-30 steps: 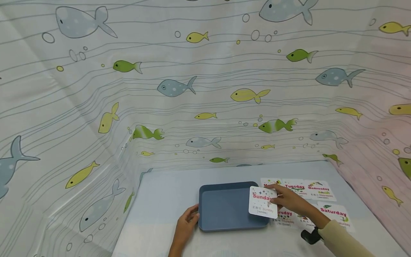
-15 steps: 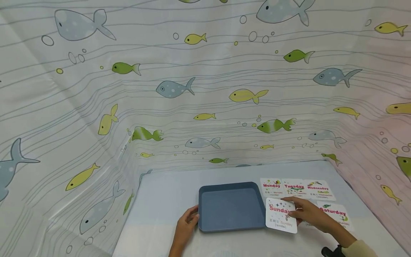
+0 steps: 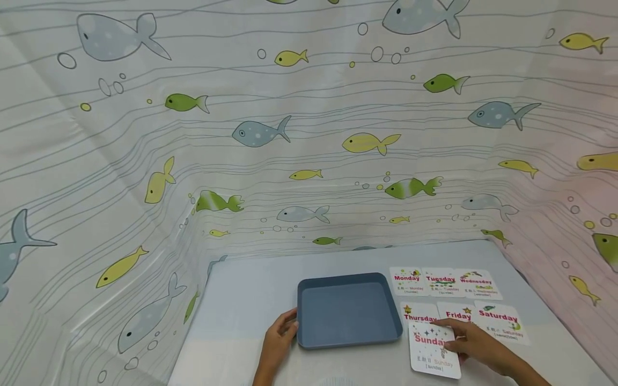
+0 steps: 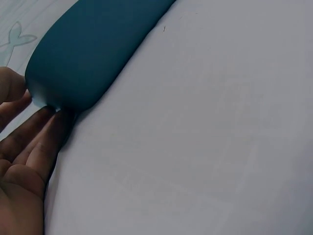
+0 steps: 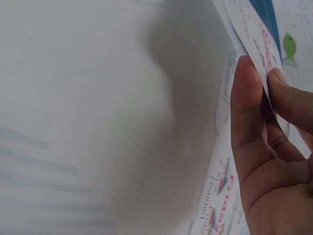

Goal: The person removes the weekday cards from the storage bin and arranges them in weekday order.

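Note:
In the head view my right hand (image 3: 478,347) pinches a white Sunday card (image 3: 434,349) between thumb and fingers, its printed face showing. It is tilted in front of the Thursday card (image 3: 419,313) and Friday card (image 3: 457,313), overlapping them in view. The right wrist view shows the Sunday card (image 5: 257,41) nearly edge-on, gripped by the thumb and fingers of the right hand (image 5: 274,147). My left hand (image 3: 279,340) touches the left side of a blue-grey tray (image 3: 348,343). In the left wrist view, fingertips (image 4: 46,115) rest against the tray's outer wall (image 4: 93,54).
Behind lie the Monday card (image 3: 407,282), Tuesday card (image 3: 439,282) and Wednesday card (image 3: 478,284) in a row. The Saturday card (image 3: 499,321) lies right of Friday. A fish-print sheet (image 3: 309,155) rises around the pale table (image 3: 241,300).
My right hand has carried the Sunday card from over the tray's right side rightward and toward me, below the Thursday and Friday cards. The left hand stays at the tray.

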`<state>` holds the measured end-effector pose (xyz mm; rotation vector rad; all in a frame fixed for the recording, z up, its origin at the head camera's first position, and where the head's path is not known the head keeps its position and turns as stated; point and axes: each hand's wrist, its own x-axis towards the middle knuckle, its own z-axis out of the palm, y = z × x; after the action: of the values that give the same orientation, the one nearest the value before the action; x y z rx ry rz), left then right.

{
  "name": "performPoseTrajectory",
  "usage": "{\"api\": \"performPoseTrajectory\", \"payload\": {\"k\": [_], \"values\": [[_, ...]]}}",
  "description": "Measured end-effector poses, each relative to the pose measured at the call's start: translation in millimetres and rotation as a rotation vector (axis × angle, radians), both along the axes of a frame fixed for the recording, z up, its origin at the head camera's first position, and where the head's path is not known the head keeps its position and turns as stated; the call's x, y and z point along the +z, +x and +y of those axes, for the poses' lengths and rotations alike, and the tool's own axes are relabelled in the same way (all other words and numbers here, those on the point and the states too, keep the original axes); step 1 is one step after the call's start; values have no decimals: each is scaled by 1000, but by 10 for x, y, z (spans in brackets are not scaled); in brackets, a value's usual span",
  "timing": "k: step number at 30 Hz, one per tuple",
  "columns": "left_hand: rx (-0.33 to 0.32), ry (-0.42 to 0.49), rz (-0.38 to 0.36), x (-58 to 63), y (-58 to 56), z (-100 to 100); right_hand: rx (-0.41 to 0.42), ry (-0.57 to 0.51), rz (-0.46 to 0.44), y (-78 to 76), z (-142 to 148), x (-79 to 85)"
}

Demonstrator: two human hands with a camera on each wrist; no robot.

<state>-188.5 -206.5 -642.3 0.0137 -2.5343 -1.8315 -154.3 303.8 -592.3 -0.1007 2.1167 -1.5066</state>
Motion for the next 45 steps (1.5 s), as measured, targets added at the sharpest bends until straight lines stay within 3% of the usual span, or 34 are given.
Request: {"api": "performPoseTrajectory", "payload": {"k": [12, 18, 23, 29, 32, 35, 38, 42, 45], "values": [[5, 7, 8, 4, 10, 10, 57, -14, 7, 154, -25, -152], [4, 2, 38, -5, 6, -1, 67, 106, 77, 165, -78, -236], [13, -5, 3, -17, -6, -7, 32, 263, 130, 209, -132, -259], [17, -12, 1, -19, -15, -8, 65, 371, 250, 210, -171, -219], [13, 10, 18, -12, -24, -7, 79, 395, 303, 192, -185, -178], [1, 30, 3, 105, 0, 21, 97, 391, 323, 185, -193, -146], [-4, 36, -7, 115, -4, 23, 119, 379, 337, 184, -196, -138], [11, 22, 4, 3, -36, -6, 132, 400, 351, 180, -203, -145], [17, 25, 9, -6, -32, -10, 135, 425, 347, 177, -215, -140]]}}
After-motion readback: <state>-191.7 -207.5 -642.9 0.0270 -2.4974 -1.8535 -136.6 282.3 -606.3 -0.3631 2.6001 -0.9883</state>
